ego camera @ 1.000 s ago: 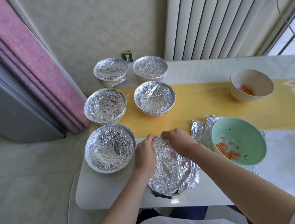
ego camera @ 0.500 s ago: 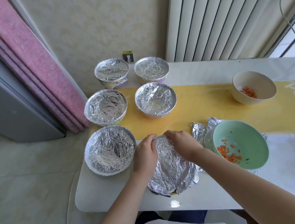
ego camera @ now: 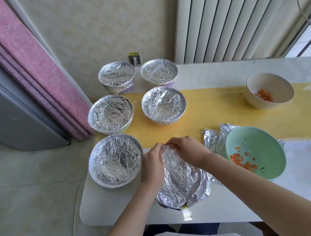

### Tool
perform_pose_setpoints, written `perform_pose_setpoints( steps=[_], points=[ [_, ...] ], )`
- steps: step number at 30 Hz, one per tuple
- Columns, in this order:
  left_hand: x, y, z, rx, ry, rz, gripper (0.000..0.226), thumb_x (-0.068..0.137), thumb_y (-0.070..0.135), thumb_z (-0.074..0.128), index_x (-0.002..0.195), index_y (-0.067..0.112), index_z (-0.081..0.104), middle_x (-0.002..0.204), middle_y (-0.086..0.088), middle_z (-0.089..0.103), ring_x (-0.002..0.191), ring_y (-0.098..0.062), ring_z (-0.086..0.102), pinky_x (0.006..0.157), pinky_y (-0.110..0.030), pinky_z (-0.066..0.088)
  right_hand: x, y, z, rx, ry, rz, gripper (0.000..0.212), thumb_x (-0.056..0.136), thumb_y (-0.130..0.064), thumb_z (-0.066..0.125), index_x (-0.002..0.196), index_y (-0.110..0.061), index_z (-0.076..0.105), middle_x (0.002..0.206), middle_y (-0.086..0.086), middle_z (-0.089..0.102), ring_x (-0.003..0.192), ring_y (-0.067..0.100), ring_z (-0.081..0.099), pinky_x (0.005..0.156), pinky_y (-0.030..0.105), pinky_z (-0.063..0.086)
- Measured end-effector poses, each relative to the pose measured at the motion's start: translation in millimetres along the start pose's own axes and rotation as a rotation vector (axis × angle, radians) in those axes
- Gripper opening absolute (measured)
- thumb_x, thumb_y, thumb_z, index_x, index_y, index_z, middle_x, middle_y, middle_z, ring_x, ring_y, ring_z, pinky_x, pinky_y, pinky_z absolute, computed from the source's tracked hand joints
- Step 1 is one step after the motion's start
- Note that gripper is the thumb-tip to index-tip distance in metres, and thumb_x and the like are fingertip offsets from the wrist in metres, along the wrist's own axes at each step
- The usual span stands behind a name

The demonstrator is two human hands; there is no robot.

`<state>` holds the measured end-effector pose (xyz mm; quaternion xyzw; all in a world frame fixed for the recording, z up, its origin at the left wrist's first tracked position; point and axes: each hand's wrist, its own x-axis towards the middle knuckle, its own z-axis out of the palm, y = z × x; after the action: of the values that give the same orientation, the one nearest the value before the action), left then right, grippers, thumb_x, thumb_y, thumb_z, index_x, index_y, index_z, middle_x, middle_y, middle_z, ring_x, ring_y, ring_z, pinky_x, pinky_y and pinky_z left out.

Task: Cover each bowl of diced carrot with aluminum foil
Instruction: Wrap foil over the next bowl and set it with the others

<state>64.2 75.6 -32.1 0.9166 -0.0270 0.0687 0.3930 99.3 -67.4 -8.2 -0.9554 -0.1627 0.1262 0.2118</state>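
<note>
Close to the near edge of the white table (ego camera: 107,208) sits a bowl (ego camera: 165,205) with a crinkly sheet of foil (ego camera: 182,181) lying over it. The bowl is almost all hidden, and only a dark bit of its rim peeks out at the near side. The left hand (ego camera: 153,167) and the right hand (ego camera: 186,151) meet at the far edge of this foil. The fingers of both hands are curled and pinch the foil there, with the fingertips almost touching each other. Just left of the hands is a covered bowl (ego camera: 115,160) with foil tucked tight around its rim. To the right of the hands is a green bowl (ego camera: 256,152) with no cover, and small orange carrot bits (ego camera: 241,161) lie in it. This bowl stands on a loose foil sheet (ego camera: 211,140) that sticks out on its left side. Farther back, a yellow runner (ego camera: 218,114) goes across the table. On its left end are two more bowls wrapped in foil, the left one (ego camera: 110,114) and the right one (ego camera: 164,105). Far to the right on the runner is a cream bowl (ego camera: 269,89), open on top, with a few carrot pieces (ego camera: 264,94) inside. At the far left edge of the table stand two last foil-topped bowls, one on the left (ego camera: 117,79) and one on the right (ego camera: 159,73). A pink curtain (ego camera: 26,61) hangs at the left behind the table.
</note>
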Motion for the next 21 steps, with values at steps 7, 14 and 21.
perform_pose_setpoints(
  steps=[7, 14, 21],
  points=[
    [-1.9, -8.7, -3.4, -0.024, 0.007, -0.074, 0.019, 0.095, 0.011, 0.051, 0.108, 0.008, 0.065, 0.091, -0.008, 0.07, 0.08, -0.02, 0.065, 0.064, -0.023, 0.047, -7.6, 10.1, 0.5, 0.047, 0.008, 0.039, 0.024, 0.098, -0.008, 0.042, 0.115, -0.009, 0.059, 0.087, 0.015, 0.068, 0.073, 0.03, 0.062, 0.068, 0.04, 0.049],
    [7.9, -5.7, -6.2, 0.026, -0.054, 0.005, 0.019, 0.095, 0.016, 0.053, 0.108, 0.015, 0.066, 0.089, -0.004, 0.071, 0.076, -0.022, 0.065, 0.062, -0.034, 0.052, -6.8, 2.2, 4.6, -0.027, -0.023, -0.011, 0.038, 0.089, 0.004, 0.041, 0.121, -0.013, 0.053, 0.102, 0.011, 0.066, 0.083, 0.032, 0.062, 0.068, 0.04, 0.049],
    [1.4, -3.9, -4.0, 0.016, 0.045, 0.002, 0.018, 0.092, 0.005, 0.055, 0.105, 0.008, 0.068, 0.093, -0.005, 0.072, 0.083, -0.018, 0.067, 0.067, -0.015, 0.043, -10.9, 4.9, 1.0, 0.162, 0.024, 0.031, 0.028, 0.099, -0.01, 0.041, 0.123, -0.011, 0.056, 0.103, 0.012, 0.068, 0.089, 0.03, 0.063, 0.079, 0.037, 0.047]
  ],
)
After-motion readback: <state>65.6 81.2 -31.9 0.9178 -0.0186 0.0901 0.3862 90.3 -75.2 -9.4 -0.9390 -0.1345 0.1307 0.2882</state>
